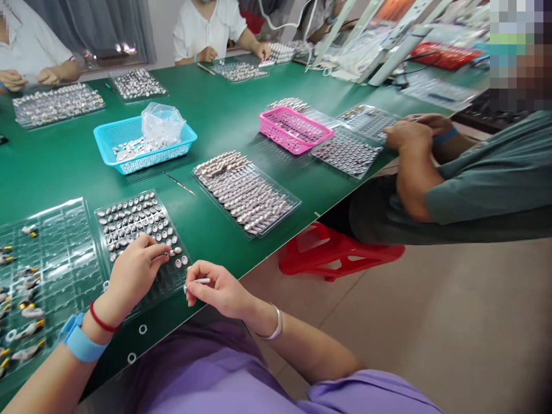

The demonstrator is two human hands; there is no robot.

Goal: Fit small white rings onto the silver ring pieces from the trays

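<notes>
My left hand (133,270) rests on a clear plastic tray (142,230) of several small silver caps, its fingertips pinched over one cap near the tray's front right corner. My right hand (215,287) hovers at the green table's (224,121) front edge, fingers curled around a thin silver pin or tweezers (200,281). To the left lies a second clear tray (47,270) with several assembled pieces with yellow and black tips.
A tray of metal cylinders (245,192), loose tweezers (179,183), a blue basket (144,144) with a plastic bag and a pink basket (295,129) sit further back. A co-worker's arms (414,149) work at the right. A red stool (336,250) stands below.
</notes>
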